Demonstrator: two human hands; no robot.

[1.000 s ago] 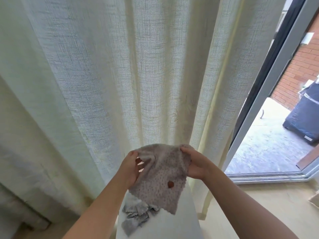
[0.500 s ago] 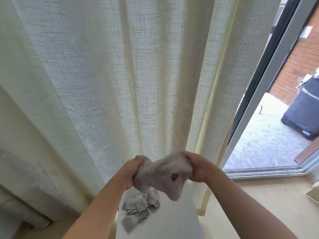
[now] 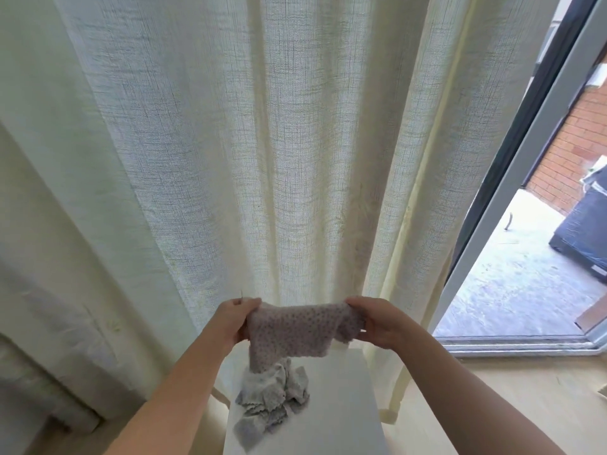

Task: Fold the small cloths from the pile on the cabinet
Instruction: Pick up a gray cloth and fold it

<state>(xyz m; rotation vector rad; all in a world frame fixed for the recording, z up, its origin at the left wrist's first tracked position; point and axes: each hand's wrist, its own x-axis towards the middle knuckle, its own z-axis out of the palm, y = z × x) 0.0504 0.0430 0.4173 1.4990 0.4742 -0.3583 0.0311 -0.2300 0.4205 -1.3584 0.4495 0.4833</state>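
Since half a second ago the two hands have drawn apart, and the dotted cloth (image 3: 295,330), then bunched up between them, is now pulled out into a wide band; the red mark it showed then is out of sight. The left grip (image 3: 235,318) pinches the cloth's left end, fingers curled over the top edge. The right grip (image 3: 377,323) is clenched on the right end, thumb toward the camera and fingers behind the fabric. The cloth hangs in the air above the back of the white cabinet (image 3: 338,405). Its top edge runs nearly level from hand to hand, and its lower left corner droops down to the pile of small cloths (image 3: 272,395); whether it touches the pile I cannot tell.

That pile, grey and crumpled with zigzag edges, lies on the left part of the cabinet top, one corner reaching the front left edge. A pale woven curtain (image 3: 262,159) hangs in folds behind the cabinet. To the right of the cabinet a grey door frame (image 3: 512,224) stands open onto a concrete patio (image 3: 525,284), with a brick wall (image 3: 574,152) and a dark bin (image 3: 584,238) beyond it. Light wooden floor (image 3: 492,389) lies at the cabinet's right.
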